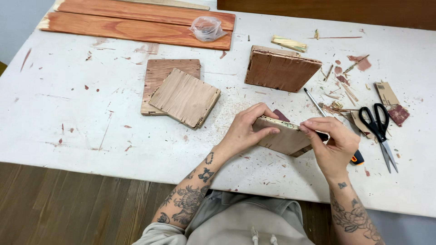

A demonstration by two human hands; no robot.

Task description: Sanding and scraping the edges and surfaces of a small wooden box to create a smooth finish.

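My left hand [245, 129] grips a small square plywood panel [284, 140], held tilted on its edge above the white table [68, 118]. Its fingers wrap the panel's left end. My right hand [331, 143] pinches the panel's upper right edge with thumb and fingertips; whether something small sits between the fingers I cannot tell. Under the right hand lies a tool with an orange and black handle [357, 158], partly hidden.
Two stacked plywood squares [181, 93] lie left of my hands and a thicker wooden block [279, 69] behind them. Black scissors [379, 127], a thin metal rod [314, 101], sandpaper scraps and wood chips sit at right. Long reddish boards [131, 22] and a plastic bag [206, 28] lie far back.
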